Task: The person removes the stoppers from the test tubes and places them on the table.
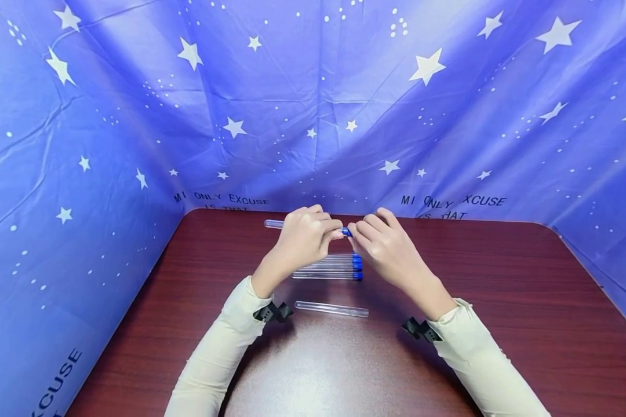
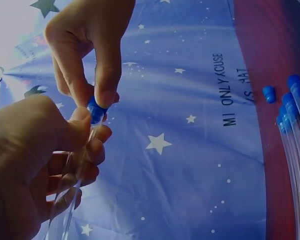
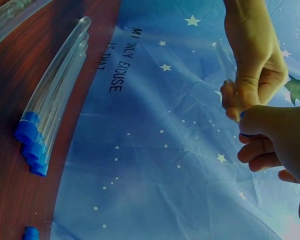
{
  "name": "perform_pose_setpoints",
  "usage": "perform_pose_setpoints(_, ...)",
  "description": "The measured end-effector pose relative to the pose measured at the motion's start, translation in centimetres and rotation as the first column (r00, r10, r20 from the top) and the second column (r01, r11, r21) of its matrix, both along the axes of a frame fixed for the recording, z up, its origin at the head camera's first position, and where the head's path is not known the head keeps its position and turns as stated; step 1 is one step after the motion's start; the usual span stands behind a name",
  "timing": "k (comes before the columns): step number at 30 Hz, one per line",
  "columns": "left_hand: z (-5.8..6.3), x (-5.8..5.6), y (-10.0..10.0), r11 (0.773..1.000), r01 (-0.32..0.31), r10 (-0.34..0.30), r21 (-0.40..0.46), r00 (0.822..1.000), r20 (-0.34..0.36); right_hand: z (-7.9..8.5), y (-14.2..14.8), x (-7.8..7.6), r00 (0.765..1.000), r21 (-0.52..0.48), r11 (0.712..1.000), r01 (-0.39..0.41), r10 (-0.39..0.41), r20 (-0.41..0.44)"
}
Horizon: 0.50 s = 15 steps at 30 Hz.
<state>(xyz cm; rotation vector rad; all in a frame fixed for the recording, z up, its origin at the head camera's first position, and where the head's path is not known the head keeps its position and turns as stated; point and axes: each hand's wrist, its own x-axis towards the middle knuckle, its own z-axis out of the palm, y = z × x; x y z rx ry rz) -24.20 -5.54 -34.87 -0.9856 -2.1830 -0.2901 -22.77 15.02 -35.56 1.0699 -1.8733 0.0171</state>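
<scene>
My left hand (image 1: 305, 238) holds a clear test tube (image 1: 273, 224) sideways above the far part of the table, its fingers wrapped round the tube near the mouth. At that mouth sits a blue cap (image 2: 96, 110), pinched between the thumb and fingers of my right hand (image 1: 391, 250). In the left wrist view the cap is at the tube's mouth, and the left thumb touches its lower edge. Below the hands, several capped test tubes (image 1: 326, 275) lie side by side, blue caps to the right. Nearer me lies an uncapped test tube (image 1: 331, 309).
One loose blue cap (image 2: 269, 94) rests on the table beyond the row of capped tubes. The dark red wooden table (image 1: 501, 324) ends at a blue star-printed curtain (image 1: 318, 104), which hangs behind and along the sides.
</scene>
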Motion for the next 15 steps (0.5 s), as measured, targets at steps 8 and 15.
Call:
perform_pose_setpoints(8, -0.06, -0.21, 0.19, 0.999, 0.035, -0.036, -0.016, 0.994, -0.1, 0.17, 0.27, 0.1, 0.999, -0.009, 1.0, -0.028, 0.028, 0.043)
perform_pose_setpoints(15, -0.09, -0.07, 0.48, 0.998, 0.05, -0.053, -0.028, 0.985, -0.162, 0.39, 0.7, 0.11, 0.995, -0.015, 0.999, -0.031, 0.033, 0.09)
